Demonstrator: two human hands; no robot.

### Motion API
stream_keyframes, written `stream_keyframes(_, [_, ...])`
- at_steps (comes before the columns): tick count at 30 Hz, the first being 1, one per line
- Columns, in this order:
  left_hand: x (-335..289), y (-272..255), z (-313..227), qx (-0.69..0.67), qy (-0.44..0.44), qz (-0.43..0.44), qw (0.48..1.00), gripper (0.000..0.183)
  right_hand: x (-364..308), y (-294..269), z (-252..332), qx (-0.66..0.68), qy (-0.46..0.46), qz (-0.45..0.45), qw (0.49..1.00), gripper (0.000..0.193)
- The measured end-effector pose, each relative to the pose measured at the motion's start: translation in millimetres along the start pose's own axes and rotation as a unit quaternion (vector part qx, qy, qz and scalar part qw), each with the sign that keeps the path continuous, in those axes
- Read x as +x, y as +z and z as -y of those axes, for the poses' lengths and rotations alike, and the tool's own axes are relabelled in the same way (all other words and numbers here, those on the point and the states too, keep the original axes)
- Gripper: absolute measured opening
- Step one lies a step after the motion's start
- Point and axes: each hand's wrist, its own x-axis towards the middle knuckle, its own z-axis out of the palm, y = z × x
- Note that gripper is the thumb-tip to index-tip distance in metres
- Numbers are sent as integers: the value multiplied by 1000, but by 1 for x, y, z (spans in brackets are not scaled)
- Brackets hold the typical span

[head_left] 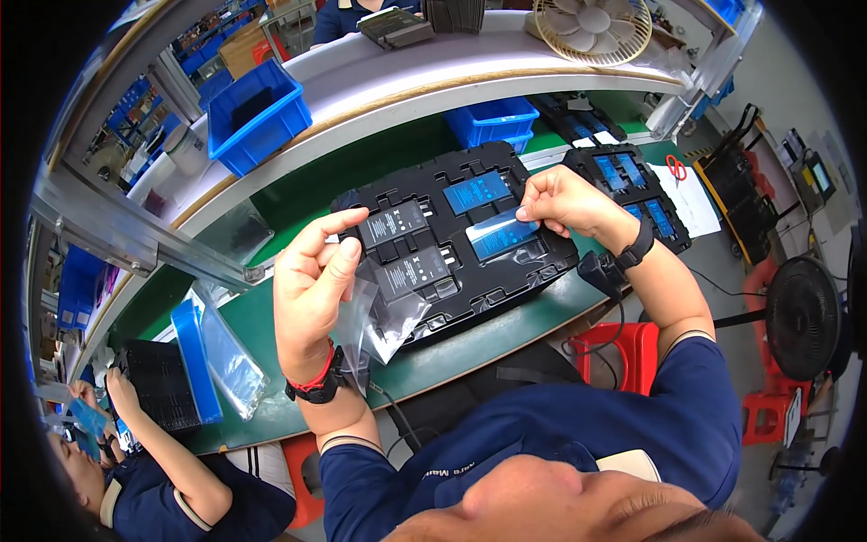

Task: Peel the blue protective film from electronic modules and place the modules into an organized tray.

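Note:
A black moulded tray (435, 203) lies on the bench before me with several flat batteries in its pockets. On its left side are two dark grey batteries, an upper one (394, 225) and a lower one (411, 274). The right side holds a blue battery (476, 192) and, nearer me, another blue-looking one (506, 240). My right hand (564, 206) pinches the edge of a clear film (495, 224) over that nearer battery. Crumpled clear plastic sheets (368, 321) hang from my left hand (316, 275), its lower fingers curled, index finger and thumb apart.
A second black tray (623, 167) with blue batteries stands right, beside paper and red scissors (675, 167). Blue bins (257, 117) and a white fan (593, 23) sit by the shelf. At left, a co-worker (167, 479) handles another black tray (155, 384) near plastic bags (230, 366).

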Motion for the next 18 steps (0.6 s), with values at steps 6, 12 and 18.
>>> stream_keyframes(6, [-2, -4, 1, -2, 2, -4, 1000, 29, 4, 1, 4, -8, 11, 12, 1000, 14])
stream_keyframes(12, [2, -3, 1, 2, 2, 0, 1000, 28, 6, -1, 3, -2, 15, 12, 1000, 14])
stream_keyframes(18, [-1, -3, 1, 9, 3, -2, 1000, 28, 3, 2, 5, -5, 18, 15, 1000, 15])
